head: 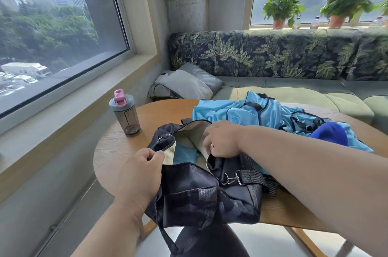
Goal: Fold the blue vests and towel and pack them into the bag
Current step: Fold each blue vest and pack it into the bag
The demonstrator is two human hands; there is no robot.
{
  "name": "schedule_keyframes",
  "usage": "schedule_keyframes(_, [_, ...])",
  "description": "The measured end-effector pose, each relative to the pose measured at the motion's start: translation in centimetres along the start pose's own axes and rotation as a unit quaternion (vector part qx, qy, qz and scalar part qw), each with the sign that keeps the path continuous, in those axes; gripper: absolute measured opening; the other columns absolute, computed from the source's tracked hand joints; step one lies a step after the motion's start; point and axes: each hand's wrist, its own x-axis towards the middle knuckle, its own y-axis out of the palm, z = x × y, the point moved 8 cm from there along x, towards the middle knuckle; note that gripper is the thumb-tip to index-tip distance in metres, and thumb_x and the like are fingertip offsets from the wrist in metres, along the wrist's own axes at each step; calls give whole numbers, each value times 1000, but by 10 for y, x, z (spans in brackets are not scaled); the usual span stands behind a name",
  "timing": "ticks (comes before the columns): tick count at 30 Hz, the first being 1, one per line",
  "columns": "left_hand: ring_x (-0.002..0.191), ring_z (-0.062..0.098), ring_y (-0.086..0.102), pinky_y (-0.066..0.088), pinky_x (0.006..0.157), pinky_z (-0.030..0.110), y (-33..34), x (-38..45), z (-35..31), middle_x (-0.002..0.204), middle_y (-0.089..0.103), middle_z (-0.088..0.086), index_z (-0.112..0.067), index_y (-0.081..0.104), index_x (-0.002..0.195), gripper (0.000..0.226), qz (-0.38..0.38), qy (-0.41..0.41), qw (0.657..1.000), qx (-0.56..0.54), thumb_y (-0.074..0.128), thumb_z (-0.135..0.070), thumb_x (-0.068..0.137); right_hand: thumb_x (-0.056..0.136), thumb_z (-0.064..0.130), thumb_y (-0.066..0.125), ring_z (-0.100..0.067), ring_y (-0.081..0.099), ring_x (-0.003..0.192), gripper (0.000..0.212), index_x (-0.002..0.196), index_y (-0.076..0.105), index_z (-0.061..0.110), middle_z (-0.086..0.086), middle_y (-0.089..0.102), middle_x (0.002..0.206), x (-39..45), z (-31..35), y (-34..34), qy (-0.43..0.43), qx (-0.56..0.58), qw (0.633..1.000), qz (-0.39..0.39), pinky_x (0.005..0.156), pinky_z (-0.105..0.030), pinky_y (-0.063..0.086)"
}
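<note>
**Bag held open, most of the packing still to do**

Nearest the camera, the black bag (201, 193) hangs over the near edge of the counter (117, 147), its mouth spread wide. The left hand (140, 172) pinches the near-left lip of the opening by the zip end, fingers curled round the fabric. The right hand (222, 140) reaches across and into the mouth, fingers curled over the far lip; whether it grips only the rim or something inside cannot be told.

A patch of light blue cloth (184, 155) shows inside the bag, so one piece seems packed already. Just beyond, to the right, the vests (252, 112) lie in a loose, unfolded heap, with a darker blue towel (327, 133) on its right side. Folding and packing those looks still ahead.

A bottle (125, 116) stands on the far left of the counter.
</note>
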Motion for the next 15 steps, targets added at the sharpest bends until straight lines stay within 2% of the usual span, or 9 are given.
schedule_keyframes(2, [68,26,62,46,63,39,0,-2,-1,58,61,-1,-19,63,69,30,3,-10,1000,5,59,-33,95,88,30,56,-25,49,125,23,99,74,39,3,55,134,-5,-5,6,0,8,1000,-12,110,-46,39])
schedule_keyframes(5, [68,30,67,54,67,45,1,-5,-1,57,64,-2,-21,66,73,32,13,-18,1000,12,56,-42,95,91,27,58,-25,49,119,18,93,74,35,2,54,126,-12,-14,5,17,36,997,-72,103,-42,40])
schedule_keyframes(9, [77,31,68,56,74,47,4,-9,-7,72,70,3,-20,67,80,34,22,-20,999,12,54,-46,97,95,29,56,-23,51,115,15,100,69,33,4,52,113,-28,-27,2,42,116,982,-142,101,-41,40])
schedule_keyframes(12, [78,34,68,56,74,49,8,-11,-10,75,71,9,-16,67,82,35,27,-23,999,11,54,-45,97,96,31,58,-22,51,117,21,115,67,34,6,51,110,-40,-32,18,56,184,970,-146,102,-39,42])
schedule_keyframes(15, [82,32,68,54,76,47,7,-14,-17,76,71,7,-18,67,82,29,24,-20,999,21,56,-41,95,96,33,61,-18,51,115,24,118,68,34,8,51,111,-54,-35,30,70,254,951,-160,104,-38,42])
